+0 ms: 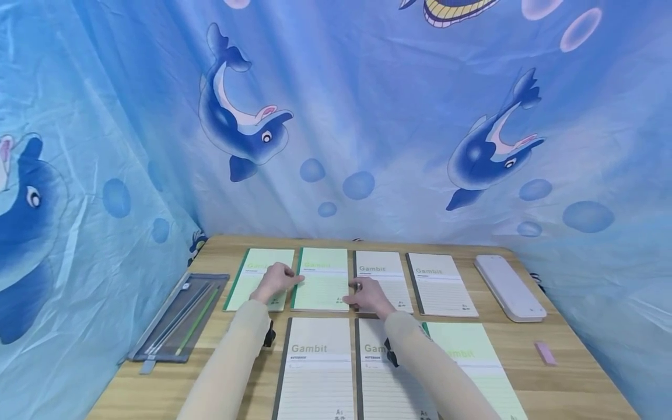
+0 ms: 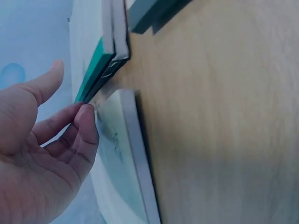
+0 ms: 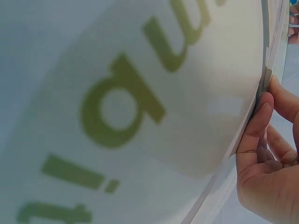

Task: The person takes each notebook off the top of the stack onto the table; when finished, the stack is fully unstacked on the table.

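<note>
In the head view, a light-green notebook [image 1: 321, 286] lies second from left in the back row, between my two hands. My left hand [image 1: 275, 282] touches its green spine with the fingertips, over another green notebook [image 1: 258, 259]. The left wrist view shows the thumb of that left hand [image 2: 46, 154] standing apart from the spine [image 2: 91, 70]. My right hand [image 1: 369, 296] is at the opposite edge, over the left side of a white notebook [image 1: 385, 271]. In the right wrist view, fingertips of the right hand [image 3: 266, 158] touch a dark notebook edge.
Another white notebook [image 1: 441, 286] lies at back right. Two white notebooks [image 1: 315, 373] and a green notebook [image 1: 475, 344] form a front row, partly under my right arm. A grey pencil pouch [image 1: 194, 326] lies left; a white pencil case [image 1: 506, 286] and pink eraser [image 1: 546, 353] lie right.
</note>
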Motion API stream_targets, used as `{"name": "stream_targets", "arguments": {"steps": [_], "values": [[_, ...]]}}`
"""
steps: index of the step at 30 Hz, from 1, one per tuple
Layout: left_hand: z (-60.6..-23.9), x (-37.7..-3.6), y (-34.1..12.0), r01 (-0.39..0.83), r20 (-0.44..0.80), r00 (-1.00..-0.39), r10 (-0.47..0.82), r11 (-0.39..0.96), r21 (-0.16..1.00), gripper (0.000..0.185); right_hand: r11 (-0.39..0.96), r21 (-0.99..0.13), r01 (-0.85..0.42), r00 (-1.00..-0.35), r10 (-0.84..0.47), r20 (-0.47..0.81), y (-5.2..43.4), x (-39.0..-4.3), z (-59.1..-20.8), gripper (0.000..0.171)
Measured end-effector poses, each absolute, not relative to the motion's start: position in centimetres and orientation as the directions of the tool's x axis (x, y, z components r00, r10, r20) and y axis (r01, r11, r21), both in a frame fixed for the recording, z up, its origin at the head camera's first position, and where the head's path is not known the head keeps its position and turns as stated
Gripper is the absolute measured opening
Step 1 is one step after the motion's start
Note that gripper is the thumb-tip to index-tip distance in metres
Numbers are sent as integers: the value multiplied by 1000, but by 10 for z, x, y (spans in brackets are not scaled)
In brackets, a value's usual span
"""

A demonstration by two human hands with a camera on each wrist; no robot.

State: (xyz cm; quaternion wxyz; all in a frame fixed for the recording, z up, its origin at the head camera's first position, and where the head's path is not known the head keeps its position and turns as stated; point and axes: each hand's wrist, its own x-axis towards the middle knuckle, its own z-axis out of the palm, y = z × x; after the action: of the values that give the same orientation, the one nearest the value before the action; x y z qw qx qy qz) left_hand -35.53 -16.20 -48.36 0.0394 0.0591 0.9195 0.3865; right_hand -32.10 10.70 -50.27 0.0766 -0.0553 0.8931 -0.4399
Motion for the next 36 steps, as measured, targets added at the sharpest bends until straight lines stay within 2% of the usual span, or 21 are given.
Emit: {"name": "stream_targets", "arguments": {"steps": [4, 8, 16, 22, 27, 36], "values": [[-493, -362, -160, 62, -51, -987, 152, 656, 752, 50, 610, -792, -18, -981, -165, -105, 106, -320, -501, 58], [-499, -365, -159, 77, -21, -989, 144, 642, 762, 56, 616, -788, -16, -980, -167, -111, 105, -318, -498, 58], [-503, -364, -158, 77, -20, -989, 148, 619, 781, 54, 619, -785, -10, -983, -151, -106, 106, -317, -499, 60], [-500, -361, -161, 39, -30, -994, 101, 614, 788, 22, 600, -800, -1, -982, -153, -114, 104, -317, -497, 60], [-500, -359, -164, 7, -53, -995, 84, 593, 805, 40, 606, -796, 4, -983, -144, -114, 104, -317, -497, 61], [-498, -358, -169, -38, -92, -993, 70, 550, 834, 36, 628, -778, -38, -983, -162, -83, 105, -318, -500, 63]]}}
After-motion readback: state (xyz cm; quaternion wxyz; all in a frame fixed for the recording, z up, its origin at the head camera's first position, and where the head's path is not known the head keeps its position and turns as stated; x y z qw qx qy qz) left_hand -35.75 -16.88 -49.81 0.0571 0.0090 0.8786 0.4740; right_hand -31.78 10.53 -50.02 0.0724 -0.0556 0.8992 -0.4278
